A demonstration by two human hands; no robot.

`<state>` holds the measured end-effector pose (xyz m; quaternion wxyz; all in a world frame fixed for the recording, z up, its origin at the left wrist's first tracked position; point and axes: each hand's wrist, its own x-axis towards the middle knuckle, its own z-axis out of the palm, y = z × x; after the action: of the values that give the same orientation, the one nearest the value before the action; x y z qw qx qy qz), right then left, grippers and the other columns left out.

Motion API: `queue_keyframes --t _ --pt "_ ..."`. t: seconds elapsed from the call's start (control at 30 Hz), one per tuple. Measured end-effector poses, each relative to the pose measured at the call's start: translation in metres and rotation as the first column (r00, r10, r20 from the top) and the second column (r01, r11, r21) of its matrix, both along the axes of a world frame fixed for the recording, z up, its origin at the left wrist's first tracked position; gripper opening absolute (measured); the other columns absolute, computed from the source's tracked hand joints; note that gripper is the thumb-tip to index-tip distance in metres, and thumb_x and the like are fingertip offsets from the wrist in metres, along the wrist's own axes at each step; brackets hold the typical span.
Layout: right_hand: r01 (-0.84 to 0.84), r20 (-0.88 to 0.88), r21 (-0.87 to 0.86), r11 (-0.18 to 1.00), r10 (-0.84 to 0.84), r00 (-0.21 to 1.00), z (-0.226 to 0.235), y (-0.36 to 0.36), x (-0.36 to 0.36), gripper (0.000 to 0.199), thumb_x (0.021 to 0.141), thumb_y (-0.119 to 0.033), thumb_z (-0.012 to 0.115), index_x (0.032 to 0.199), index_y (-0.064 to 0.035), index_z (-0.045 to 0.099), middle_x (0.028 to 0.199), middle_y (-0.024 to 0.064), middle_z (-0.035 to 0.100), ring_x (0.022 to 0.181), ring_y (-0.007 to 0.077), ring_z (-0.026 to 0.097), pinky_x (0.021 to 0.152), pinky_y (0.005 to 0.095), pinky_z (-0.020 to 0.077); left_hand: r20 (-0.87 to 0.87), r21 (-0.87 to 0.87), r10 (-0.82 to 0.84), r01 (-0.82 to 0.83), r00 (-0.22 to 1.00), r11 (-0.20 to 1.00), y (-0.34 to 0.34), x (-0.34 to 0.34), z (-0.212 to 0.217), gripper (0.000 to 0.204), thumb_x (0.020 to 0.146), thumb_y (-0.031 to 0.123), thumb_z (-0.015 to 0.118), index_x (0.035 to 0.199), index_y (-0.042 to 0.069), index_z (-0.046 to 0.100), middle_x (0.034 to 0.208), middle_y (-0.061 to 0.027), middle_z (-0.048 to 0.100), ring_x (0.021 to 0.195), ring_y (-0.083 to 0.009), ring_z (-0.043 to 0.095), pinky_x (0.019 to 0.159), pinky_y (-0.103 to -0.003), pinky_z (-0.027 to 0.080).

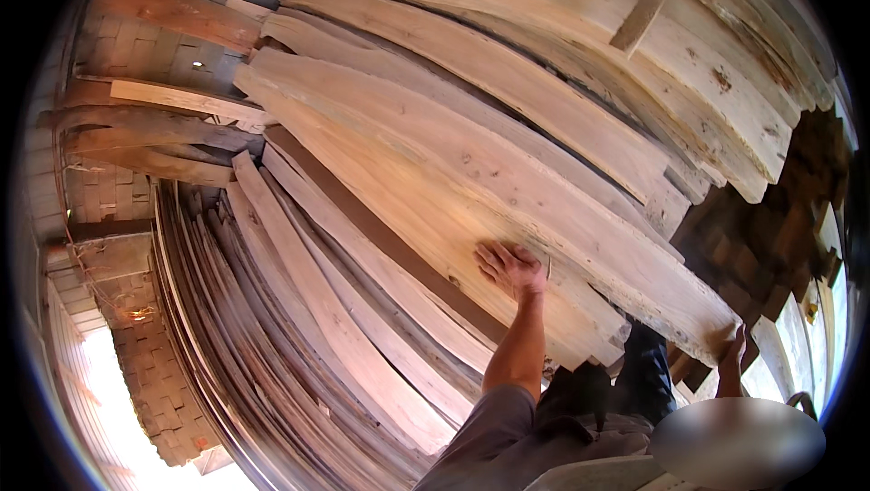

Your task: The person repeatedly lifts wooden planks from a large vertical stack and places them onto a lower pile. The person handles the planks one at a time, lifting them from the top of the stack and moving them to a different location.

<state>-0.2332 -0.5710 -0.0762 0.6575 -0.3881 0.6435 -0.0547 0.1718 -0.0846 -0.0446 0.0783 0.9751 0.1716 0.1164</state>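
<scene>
Amid the plank pile (453, 52), L hand (514, 269) rests spread on a yellowish board (399, 192); R hand (734, 351) is at the end of a pale plank (507, 178) (fingers mostly hidden, can't tell grip). Prob. midway: neither board lifted clear, neighbouring ones untouched.

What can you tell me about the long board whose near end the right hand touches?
The board is pale, bare wood, with uneven long sides and small dark knots. It slants from upper left to lower right among similar boards, its near end reaching past the yellower board along its lower side. The right hand is at that near end; how its fingers wrap is unclear. The curve may come from the lens.
</scene>
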Motion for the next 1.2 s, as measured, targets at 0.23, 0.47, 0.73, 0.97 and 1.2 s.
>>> queue_keyframes --t 0.23,0.47,0.73,0.97,1.2 --pt "-0.173 -0.027 -0.044 0.984 0.172 0.985 -0.002 -0.024 0.005 0.054 0.091 -0.061 0.054 0.111 -0.0114 0.062 0.097 0.0067 0.062 0.089 0.0225 0.060 0.084 0.0357 0.0494 0.003 0.018 -0.014 0.014 1.000 1.000 0.003 -0.002 -0.005 0.056 0.092 0.032 0.046 0.134 -0.005 0.050 0.149 -0.0308 0.033 0.139 -0.0497 0.028 0.111 -0.061 0.025" --pt "-0.075 0.089 -0.126 0.989 0.086 0.992 -0.020 -0.006 0.014 0.059 0.093 -0.060 0.053 0.113 -0.0066 0.065 0.103 0.0042 0.063 0.096 0.0186 0.060 0.089 0.0344 0.0480 0.021 0.030 -0.033 0.032 0.999 0.999 0.007 -0.007 -0.007 0.057 0.092 0.034 0.045 0.133 -0.005 0.050 0.151 -0.0307 0.030 0.140 -0.0498 0.028 0.112 -0.060 0.024" --pt "-0.120 -0.093 -0.392 0.912 0.091 0.992 -0.009 0.024 0.017 0.047 0.096 -0.054 0.054 0.090 -0.0087 0.066 0.078 -0.0030 0.055 0.070 0.0108 0.050 0.064 0.0284 0.0420 0.023 0.062 -0.030 0.028 0.999 0.998 0.010 -0.004 -0.009 0.056 0.092 0.034 0.047 0.130 -0.006 0.053 0.148 -0.0305 0.036 0.138 -0.0483 0.031 0.112 -0.058 0.026" --pt "-0.032 -0.063 -0.264 0.964 0.016 0.998 -0.044 0.009 -0.010 0.047 0.094 -0.056 0.054 0.094 -0.0100 0.064 0.080 -0.0013 0.056 0.072 0.0133 0.052 0.068 0.0294 0.0448 0.019 0.043 -0.017 0.016 1.000 0.999 0.009 -0.006 -0.004 0.056 0.092 0.034 0.046 0.130 -0.007 0.053 0.148 -0.0304 0.035 0.139 -0.0475 0.030 0.113 -0.057 0.025" --pt "-0.342 -0.182 -0.087 0.936 0.323 0.929 -0.052 -0.043 -0.064 0.052 0.095 -0.058 0.048 0.103 -0.0094 0.064 0.094 0.0044 0.062 0.086 0.0183 0.059 0.083 0.0326 0.0484 0.014 -0.008 -0.025 0.025 1.000 1.000 -0.001 -0.002 0.001 0.056 0.092 0.032 0.045 0.134 -0.006 0.049 0.149 -0.0304 0.033 0.140 -0.0479 0.027 0.113 -0.059 0.024"
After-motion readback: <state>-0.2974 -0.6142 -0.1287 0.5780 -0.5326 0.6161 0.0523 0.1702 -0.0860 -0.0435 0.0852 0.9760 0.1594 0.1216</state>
